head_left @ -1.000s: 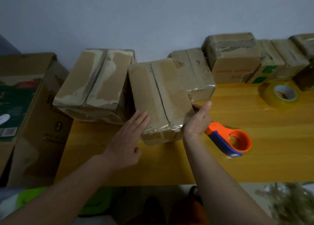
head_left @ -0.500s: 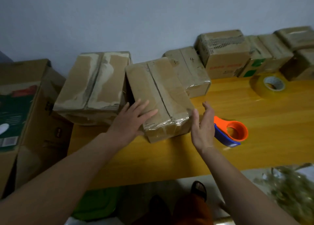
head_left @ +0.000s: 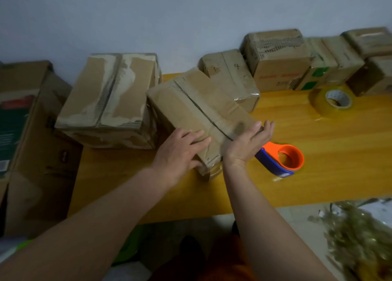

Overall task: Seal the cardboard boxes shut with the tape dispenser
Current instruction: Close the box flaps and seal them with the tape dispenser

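Note:
A worn cardboard box (head_left: 191,102) with a dark centre seam lies at an angle on the yellow table (head_left: 318,145). My left hand (head_left: 180,151) rests flat on its near left corner, fingers spread. My right hand (head_left: 248,143) presses against its near right edge, fingers straight and together, holding nothing. The orange and blue tape dispenser (head_left: 282,160) lies on the table just right of my right hand, untouched. A roll of yellowish tape (head_left: 333,100) sits further back right.
A larger torn box (head_left: 110,96) stands left of the angled one. A box marked 3 and 4 (head_left: 231,73) and several more boxes (head_left: 277,58) line the wall. A big carton (head_left: 23,136) stands off the table's left end. Dried plants (head_left: 360,238) lie bottom right.
The box has turned, its near end swinging right toward the dispenser. My right hand moved up onto the box's right edge. My left hand slid to the near corner.

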The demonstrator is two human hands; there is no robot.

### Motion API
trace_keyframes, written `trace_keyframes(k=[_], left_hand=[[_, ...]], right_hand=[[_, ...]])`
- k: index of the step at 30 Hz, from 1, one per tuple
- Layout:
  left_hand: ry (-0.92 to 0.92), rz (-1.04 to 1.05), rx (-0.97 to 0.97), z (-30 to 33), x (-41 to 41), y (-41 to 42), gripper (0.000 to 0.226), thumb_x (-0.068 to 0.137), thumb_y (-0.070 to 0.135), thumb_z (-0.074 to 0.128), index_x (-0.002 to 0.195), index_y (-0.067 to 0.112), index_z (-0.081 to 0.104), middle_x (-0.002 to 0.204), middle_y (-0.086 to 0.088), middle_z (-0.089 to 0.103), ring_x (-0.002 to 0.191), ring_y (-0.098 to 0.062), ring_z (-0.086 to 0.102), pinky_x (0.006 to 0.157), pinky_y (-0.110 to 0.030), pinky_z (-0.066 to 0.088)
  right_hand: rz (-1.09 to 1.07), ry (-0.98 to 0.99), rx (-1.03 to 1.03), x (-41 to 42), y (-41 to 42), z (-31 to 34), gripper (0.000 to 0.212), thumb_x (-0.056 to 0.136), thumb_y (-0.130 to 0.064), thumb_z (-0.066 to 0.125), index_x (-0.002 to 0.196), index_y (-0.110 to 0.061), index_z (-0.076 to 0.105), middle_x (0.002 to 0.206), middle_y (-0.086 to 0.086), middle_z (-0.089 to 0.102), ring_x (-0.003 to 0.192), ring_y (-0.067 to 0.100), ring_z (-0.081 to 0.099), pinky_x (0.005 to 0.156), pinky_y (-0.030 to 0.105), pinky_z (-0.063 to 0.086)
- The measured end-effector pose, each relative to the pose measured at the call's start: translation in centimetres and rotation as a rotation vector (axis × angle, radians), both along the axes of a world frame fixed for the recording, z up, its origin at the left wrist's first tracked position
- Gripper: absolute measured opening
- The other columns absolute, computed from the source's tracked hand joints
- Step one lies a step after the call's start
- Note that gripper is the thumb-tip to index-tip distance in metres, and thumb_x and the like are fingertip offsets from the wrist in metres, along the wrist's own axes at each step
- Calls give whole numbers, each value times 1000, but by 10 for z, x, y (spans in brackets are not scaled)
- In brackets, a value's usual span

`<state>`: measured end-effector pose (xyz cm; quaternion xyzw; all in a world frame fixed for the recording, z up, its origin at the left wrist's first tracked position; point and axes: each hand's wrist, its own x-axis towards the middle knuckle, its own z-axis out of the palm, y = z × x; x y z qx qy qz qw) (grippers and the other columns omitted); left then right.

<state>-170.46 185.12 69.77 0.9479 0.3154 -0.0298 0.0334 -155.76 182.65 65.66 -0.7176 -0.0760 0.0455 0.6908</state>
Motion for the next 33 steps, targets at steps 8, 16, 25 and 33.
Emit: trace_keyframes(k=[8, 16, 25, 33], left_hand=[[-75, 42, -125, -1, -10, 4, 85, 84, -13, 54, 151, 29, 22, 155, 12, 24, 137, -13, 22, 104, -31, 39], [-42, 120, -128, -10, -15, 3, 103, 78, -23, 52, 150, 42, 17, 161, -2, -7, 147, -23, -14, 114, -41, 22], [-14, 96, -148, -9, -21, 6, 108, 79, -21, 52, 148, 49, 8, 161, 4, -14, 146, -19, -19, 111, -37, 29], [-5, 92, -137, -10, -24, 7, 112, 76, -22, 50, 148, 48, 1, 160, 8, -16, 145, -14, -20, 115, -34, 18]], right_hand=[[404, -505, -412, 6, -54, -38, 75, 96, -60, 12, 151, -9, 13, 158, 23, 1, 147, 37, -4, 119, 49, 4], [863, -1237, -595, 17, -80, -29, 56, 97, -54, 29, 145, -28, 36, 151, 2, 37, 143, 28, 21, 117, 52, 7], [842, -1084, -564, 9, -79, -18, 60, 84, -65, 47, 132, -32, 56, 135, -2, 54, 134, 25, 35, 117, 51, 8], [808, -1021, -688, -18, -76, -15, 69, 72, -43, 70, 136, -25, 51, 137, 8, 48, 140, 31, 24, 116, 57, 4]])
